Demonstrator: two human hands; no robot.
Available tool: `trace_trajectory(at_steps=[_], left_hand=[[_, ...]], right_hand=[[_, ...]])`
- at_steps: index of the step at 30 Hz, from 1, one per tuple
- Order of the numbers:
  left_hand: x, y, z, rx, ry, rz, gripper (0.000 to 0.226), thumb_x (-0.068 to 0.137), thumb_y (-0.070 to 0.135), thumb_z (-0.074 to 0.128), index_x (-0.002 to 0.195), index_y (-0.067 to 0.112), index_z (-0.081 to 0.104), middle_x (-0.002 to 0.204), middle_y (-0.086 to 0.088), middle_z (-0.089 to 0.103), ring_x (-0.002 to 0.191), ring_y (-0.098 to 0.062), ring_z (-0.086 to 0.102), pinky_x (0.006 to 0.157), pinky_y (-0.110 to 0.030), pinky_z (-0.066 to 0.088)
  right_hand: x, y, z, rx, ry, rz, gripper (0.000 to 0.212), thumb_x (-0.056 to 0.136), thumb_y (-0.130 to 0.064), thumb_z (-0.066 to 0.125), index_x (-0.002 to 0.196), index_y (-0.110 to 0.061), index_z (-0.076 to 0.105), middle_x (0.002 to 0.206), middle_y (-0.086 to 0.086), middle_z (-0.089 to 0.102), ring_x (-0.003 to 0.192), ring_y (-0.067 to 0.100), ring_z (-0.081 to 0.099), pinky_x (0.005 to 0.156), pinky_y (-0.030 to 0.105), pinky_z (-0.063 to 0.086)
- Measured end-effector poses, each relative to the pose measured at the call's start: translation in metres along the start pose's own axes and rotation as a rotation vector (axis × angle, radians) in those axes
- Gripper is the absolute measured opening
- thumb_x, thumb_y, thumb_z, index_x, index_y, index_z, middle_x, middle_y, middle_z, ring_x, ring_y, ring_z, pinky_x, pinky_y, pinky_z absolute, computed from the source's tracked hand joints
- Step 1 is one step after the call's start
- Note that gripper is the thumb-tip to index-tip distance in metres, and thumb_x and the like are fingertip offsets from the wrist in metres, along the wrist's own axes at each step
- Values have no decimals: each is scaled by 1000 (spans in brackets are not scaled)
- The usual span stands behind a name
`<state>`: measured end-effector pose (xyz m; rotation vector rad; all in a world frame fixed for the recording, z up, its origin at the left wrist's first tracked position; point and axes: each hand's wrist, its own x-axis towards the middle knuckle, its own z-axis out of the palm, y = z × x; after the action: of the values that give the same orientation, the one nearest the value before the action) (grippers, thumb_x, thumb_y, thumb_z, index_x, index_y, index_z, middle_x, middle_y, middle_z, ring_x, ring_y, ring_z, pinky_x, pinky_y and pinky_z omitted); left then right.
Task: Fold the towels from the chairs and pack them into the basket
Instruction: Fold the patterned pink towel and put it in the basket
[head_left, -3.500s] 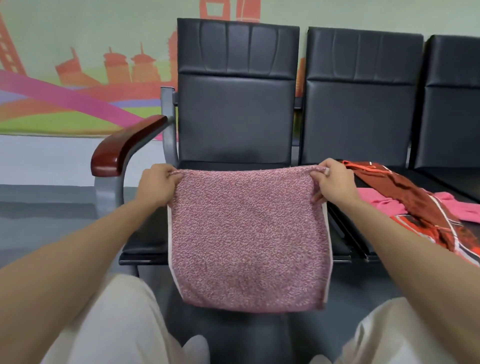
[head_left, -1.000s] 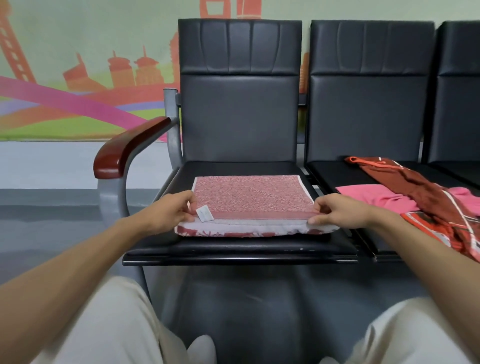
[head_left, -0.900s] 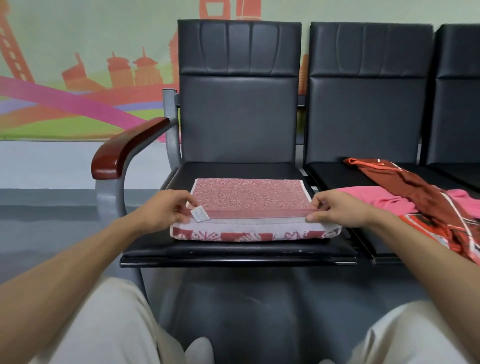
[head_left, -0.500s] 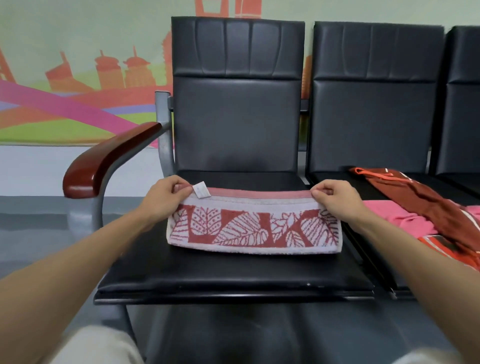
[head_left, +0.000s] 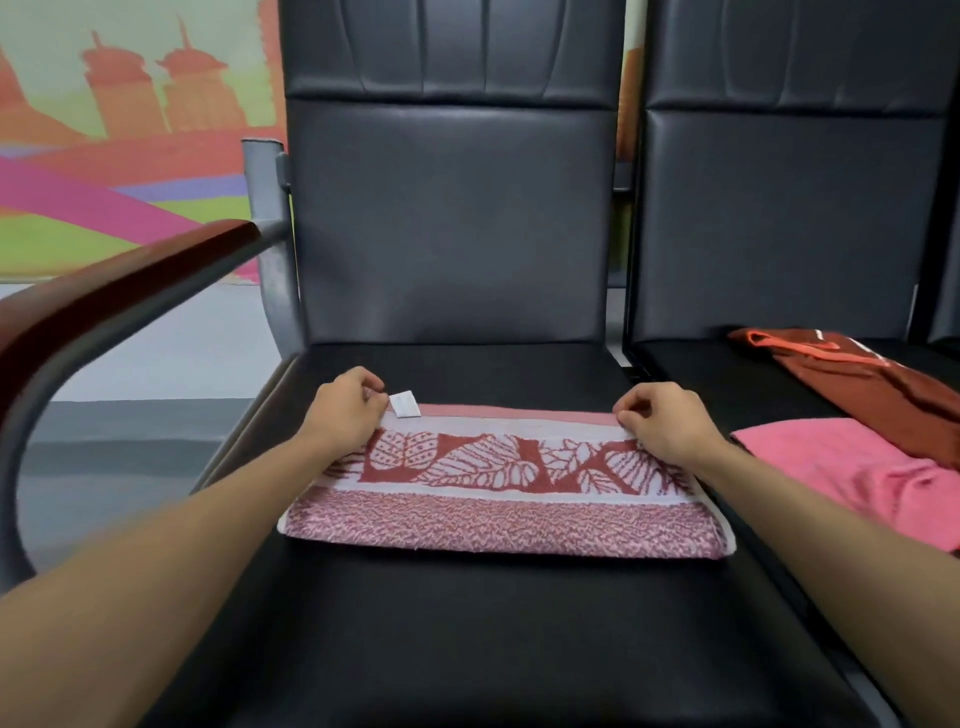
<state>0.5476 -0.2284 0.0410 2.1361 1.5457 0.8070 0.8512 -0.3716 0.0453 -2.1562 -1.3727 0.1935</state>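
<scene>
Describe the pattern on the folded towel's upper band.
The towel's band shows red-brown leaves on white; head view shows it best.

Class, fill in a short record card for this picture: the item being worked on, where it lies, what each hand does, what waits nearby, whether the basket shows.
Item: folded leaf-patterned towel
Place: flat on the black chair seat
Left hand: pinches the towel's far left corner, beside its white tag
Right hand: pinches the far right corner
Waiting: pink towel and rust-brown cloth on the next seat
Basket: not in view
</scene>
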Motion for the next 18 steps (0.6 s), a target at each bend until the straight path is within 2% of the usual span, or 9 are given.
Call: trace_trajectory(at_steps=[3, 6, 9, 11, 13, 15, 17, 18], left_hand=[[0, 0, 1, 49, -69, 4, 40, 95, 18, 52, 133, 7, 49, 133, -14, 55, 118, -28, 53, 94, -29, 39], [-16, 5, -4, 113, -141, -10, 65, 90, 16, 57, 147, 7, 27, 147, -18, 30, 132, -34, 37, 108, -38, 31], [-44, 8, -13, 299, -64, 24, 76, 89, 21, 61, 150, 10, 17, 150, -14, 20, 135, -34, 26, 109, -44, 30], [-59, 6, -20, 398, -111, 97, 67, 88, 26, 59, 147, 16, 28, 149, -10, 25, 134, -31, 28, 108, -44, 31], [-75, 9, -29, 451, -337, 134, 54, 88, 32, 50, 140, 20, 43, 145, -6, 35, 131, -28, 35, 109, -42, 34], [-92, 13, -38, 476, -506, 115, 50, 90, 32, 45, 138, 20, 46, 141, -6, 41, 128, -26, 42, 107, -43, 36], [-108, 16, -50, 509, -497, 127, 40, 91, 30, 49, 131, 22, 53, 131, -6, 49, 120, -26, 48, 103, -44, 40], [-116, 16, -56, 506, -479, 141, 30, 90, 31, 50, 117, 22, 61, 119, -6, 55, 110, -26, 53, 98, -44, 43]], right_hand=[[-3, 1, 3, -96, 2, -33, 15, 93, -14, 56, 101, -13, 69, 106, 3, 66, 99, 17, 59, 89, 26, 43], [-16, -4, 3, -320, 68, -190, 31, 91, -14, 53, 122, -15, 60, 125, 5, 55, 120, 26, 48, 102, 38, 39], [-38, -21, 1, -336, -13, -359, 35, 90, -11, 52, 124, -16, 58, 129, 1, 53, 124, 23, 43, 103, 34, 35], [-53, -36, 2, -290, -198, -381, 32, 92, -9, 46, 119, -14, 62, 125, 4, 58, 118, 23, 50, 99, 31, 39], [-66, -47, 2, -307, -311, -366, 33, 90, -6, 43, 116, -9, 63, 122, 9, 61, 115, 27, 53, 96, 32, 42], [-78, -52, -1, -309, -337, -337, 34, 88, -5, 45, 116, -9, 63, 123, 10, 61, 114, 27, 54, 96, 32, 43], [-92, -56, -9, -276, -376, -312, 36, 88, -6, 48, 120, -12, 61, 122, 6, 61, 113, 23, 55, 93, 25, 42], [-100, -57, -12, -266, -404, -306, 36, 87, -5, 50, 120, -14, 61, 117, 3, 62, 110, 21, 56, 88, 22, 41]])
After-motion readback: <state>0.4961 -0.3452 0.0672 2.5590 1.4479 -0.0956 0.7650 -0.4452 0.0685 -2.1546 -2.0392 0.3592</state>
